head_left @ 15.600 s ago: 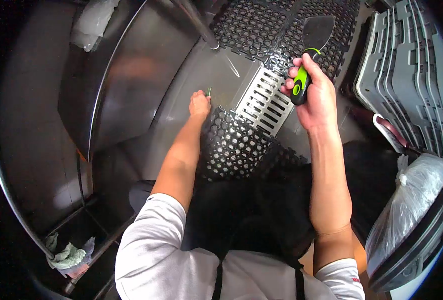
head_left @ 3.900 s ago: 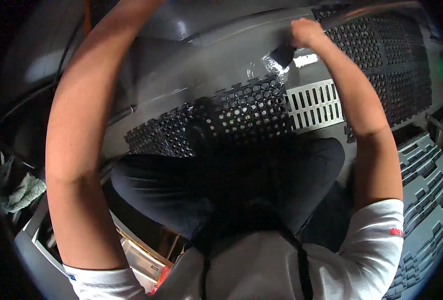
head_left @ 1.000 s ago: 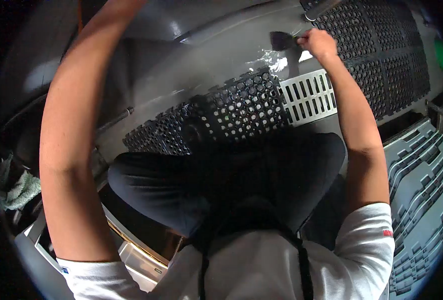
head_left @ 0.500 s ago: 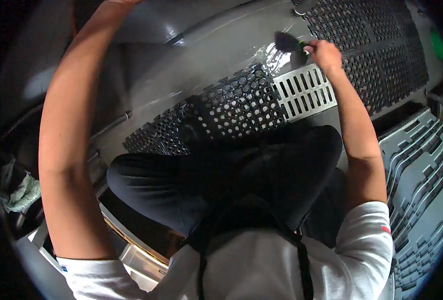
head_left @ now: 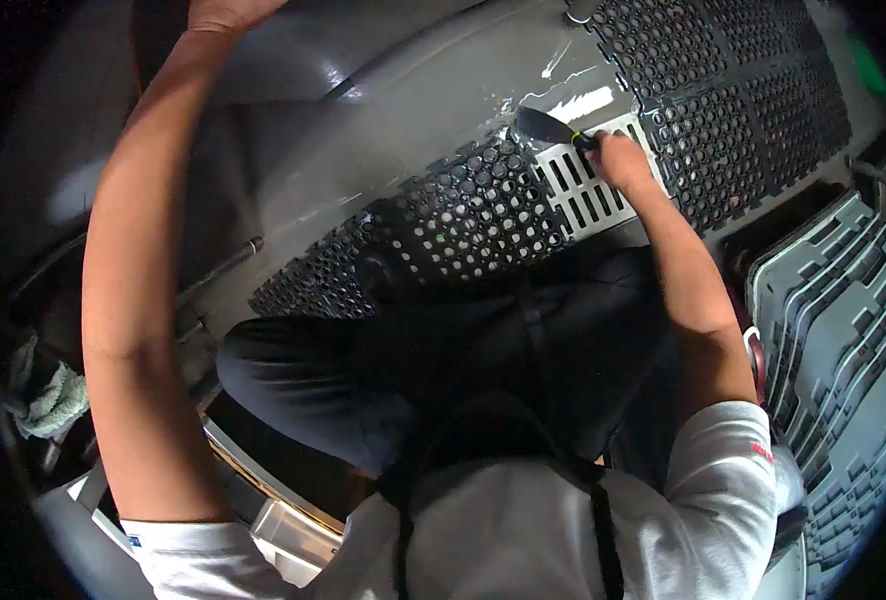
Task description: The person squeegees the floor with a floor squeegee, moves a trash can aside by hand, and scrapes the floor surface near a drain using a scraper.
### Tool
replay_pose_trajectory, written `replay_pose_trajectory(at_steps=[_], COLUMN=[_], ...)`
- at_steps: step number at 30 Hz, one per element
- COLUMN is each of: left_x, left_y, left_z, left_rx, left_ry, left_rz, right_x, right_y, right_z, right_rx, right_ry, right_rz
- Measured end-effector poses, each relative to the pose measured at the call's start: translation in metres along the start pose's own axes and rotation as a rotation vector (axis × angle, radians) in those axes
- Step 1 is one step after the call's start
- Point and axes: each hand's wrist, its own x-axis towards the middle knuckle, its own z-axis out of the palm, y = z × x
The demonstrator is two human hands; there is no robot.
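Note:
My right hand (head_left: 618, 160) is closed round the green and black handle of a scraper (head_left: 546, 126). The scraper's broad blade points left, over the wet floor at the upper left corner of a slotted metal drain grate (head_left: 585, 205). A black perforated mat (head_left: 483, 205) lies left of the grate, and another (head_left: 753, 110) lies to its right. At the top left, my left hand (head_left: 235, 10) is cut off by the frame edge beside a dark surface; its fingers are hidden.
Grey plastic crates (head_left: 843, 330) stand stacked at the right. A crumpled cloth (head_left: 55, 402) hangs at the lower left. Near the bottom is a clear container (head_left: 298, 535). A metal leg (head_left: 581, 12) meets the floor at the top, and a dark rod (head_left: 225, 265) lies left of the mat.
My right hand has moved down and left with the scraper, from above the grate to over its upper part. My left hand shows a little more at the top edge.

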Motion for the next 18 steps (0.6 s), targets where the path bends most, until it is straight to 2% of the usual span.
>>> replay_pose_trajectory(at_steps=[3,5,8,11,12,15,16,18], left_x=[0.0,-0.004,0.002,-0.001,0.0,0.0,0.0,0.0], left_y=[-0.002,-0.003,-0.005,-0.004,-0.005,-0.007,-0.004,0.002], left_z=[0.004,0.005,0.004,0.005,0.004,0.005,0.003,-0.004], left_rx=[0.006,-0.063,-0.041,-0.016,-0.011,0.036,0.026,0.015], left_ry=[0.0,-0.004,0.03,0.022,0.017,0.038,0.013,-0.034], left_rz=[-0.011,0.002,0.051,0.049,0.041,0.085,0.058,0.001], right_x=[-0.007,-0.01,-0.023,-0.016,-0.014,-0.017,-0.017,-0.016], right_y=[0.005,0.001,-0.014,-0.014,-0.009,-0.007,-0.006,-0.006], right_z=[0.017,0.009,0.017,0.013,0.023,0.035,0.035,0.033], right_rx=[0.093,0.322,0.162,0.387,0.372,0.266,0.359,0.337], right_ry=[0.107,0.13,-0.063,0.154,0.109,0.004,0.137,-0.034], right_rz=[0.072,0.277,0.001,0.331,0.291,-0.014,0.074,0.08])
